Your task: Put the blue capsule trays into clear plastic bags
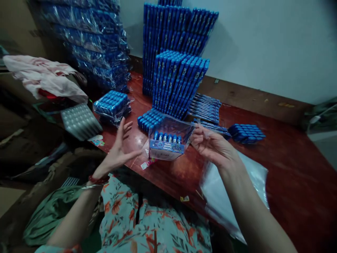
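Observation:
My right hand (206, 140) pinches the upper edge of a clear plastic bag (171, 124). Inside the bag sits a small box (166, 147) with a row of several blue-capped tubes (167, 137) showing above its printed front. To the left of the bag, my left hand (119, 146) is spread, fingers and thumb apart, with nothing in it. A block of blue-capped tubes (150, 119) stands just behind the bag. Beneath my right forearm lies a pile of flat clear bags (226, 189).
Tall stacks of blue tubes (181, 84) rise against the wall. Wrapped blue packs (92, 38) are piled at the back left; a smaller wrapped pack (112, 103) sits nearer. A grey tray (80, 121) and pink cloth (44, 75) lie left. Another tube block (246, 133) stands right.

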`<state>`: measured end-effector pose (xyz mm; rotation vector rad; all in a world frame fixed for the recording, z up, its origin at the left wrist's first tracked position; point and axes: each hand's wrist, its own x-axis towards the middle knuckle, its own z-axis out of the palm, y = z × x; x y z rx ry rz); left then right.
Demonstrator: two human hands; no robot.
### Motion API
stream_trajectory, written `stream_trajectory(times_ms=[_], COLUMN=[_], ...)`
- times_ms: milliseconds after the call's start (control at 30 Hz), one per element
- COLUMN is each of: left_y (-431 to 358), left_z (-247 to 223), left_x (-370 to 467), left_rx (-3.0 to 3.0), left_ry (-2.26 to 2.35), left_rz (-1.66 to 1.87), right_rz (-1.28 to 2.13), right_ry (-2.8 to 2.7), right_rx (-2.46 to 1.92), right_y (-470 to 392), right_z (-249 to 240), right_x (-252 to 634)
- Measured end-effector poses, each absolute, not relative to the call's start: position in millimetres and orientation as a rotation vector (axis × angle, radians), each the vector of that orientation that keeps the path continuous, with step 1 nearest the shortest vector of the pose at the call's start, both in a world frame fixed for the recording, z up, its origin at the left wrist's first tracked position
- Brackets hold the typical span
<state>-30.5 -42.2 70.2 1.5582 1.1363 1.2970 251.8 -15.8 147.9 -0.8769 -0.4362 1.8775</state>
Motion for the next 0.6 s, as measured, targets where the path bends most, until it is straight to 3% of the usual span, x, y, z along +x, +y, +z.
stream_trajectory(times_ms=[133, 267, 433, 600], left_y=[-14, 15, 18, 17], left_z=[40, 40, 46, 38], left_x=[-12, 15, 35, 41], left_rx=[1.744, 1.666, 1.507, 1.260], left_ry=[1.012, 0.753, 0.786, 0.850], left_rz=[1.084, 0.995, 1.151, 1.281], right_rz=[1.908, 1.884, 1.934, 2.000], right_ry=[-0.426, -0.497, -0.462, -0.490], right_rx=[-0.889, -0.928, -0.952, -1.142], right_y=[-18, -29, -57, -85], right_z=[152, 155, 144, 103], right_x=[245, 242, 239, 237])
